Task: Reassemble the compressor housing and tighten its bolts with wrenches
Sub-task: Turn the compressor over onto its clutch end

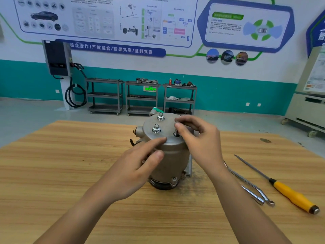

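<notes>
Bolts [156, 129] stand unseated in the housing [168, 150]; right hand [202, 138] pinches a third bolt [176, 132] in, left hand [140, 164] steadies flat-fingered, wrenches [253, 189] unused.

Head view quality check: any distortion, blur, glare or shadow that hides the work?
Head view: the wide angle bows the wall stripe; posters read soft; light is even, with no strong glare and only a faint shadow beside the housing; two bolts are sharp; the right hand pinching a third bolt covers its head.
</notes>
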The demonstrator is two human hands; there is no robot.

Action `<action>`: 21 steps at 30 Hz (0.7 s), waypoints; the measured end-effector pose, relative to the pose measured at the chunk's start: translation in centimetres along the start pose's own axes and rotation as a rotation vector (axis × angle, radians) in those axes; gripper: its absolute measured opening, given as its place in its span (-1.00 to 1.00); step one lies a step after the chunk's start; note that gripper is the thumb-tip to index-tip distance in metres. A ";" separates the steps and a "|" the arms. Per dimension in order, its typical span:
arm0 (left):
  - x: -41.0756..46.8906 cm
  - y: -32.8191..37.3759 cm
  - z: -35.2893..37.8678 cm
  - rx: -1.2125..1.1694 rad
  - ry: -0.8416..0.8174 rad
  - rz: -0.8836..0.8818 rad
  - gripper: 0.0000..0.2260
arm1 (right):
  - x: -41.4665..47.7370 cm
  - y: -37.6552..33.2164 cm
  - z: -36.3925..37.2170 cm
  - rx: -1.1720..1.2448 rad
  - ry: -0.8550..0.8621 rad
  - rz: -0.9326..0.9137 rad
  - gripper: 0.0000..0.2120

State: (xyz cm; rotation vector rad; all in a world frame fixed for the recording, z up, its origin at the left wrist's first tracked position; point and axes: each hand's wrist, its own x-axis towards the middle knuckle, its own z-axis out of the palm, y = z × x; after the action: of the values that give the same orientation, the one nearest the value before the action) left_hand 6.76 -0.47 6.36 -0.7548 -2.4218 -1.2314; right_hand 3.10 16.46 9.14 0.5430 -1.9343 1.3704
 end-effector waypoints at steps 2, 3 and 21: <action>0.1 -0.1 0.0 -0.004 0.001 0.008 -0.63 | -0.1 0.6 -0.1 0.002 0.020 0.001 -0.83; 0.1 -0.1 0.0 -0.005 0.003 0.008 -0.63 | -0.2 0.7 -0.2 -0.002 0.024 -0.005 -0.83; 0.6 -0.6 -0.8 -0.071 -0.008 0.049 -0.61 | -4.9 9.6 -9.5 -0.647 0.020 0.436 -0.82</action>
State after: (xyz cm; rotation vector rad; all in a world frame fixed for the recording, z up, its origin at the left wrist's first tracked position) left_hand 5.96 -1.18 6.72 -0.8357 -2.3626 -1.3033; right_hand 2.67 28.47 1.27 -0.2134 -2.4041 0.8815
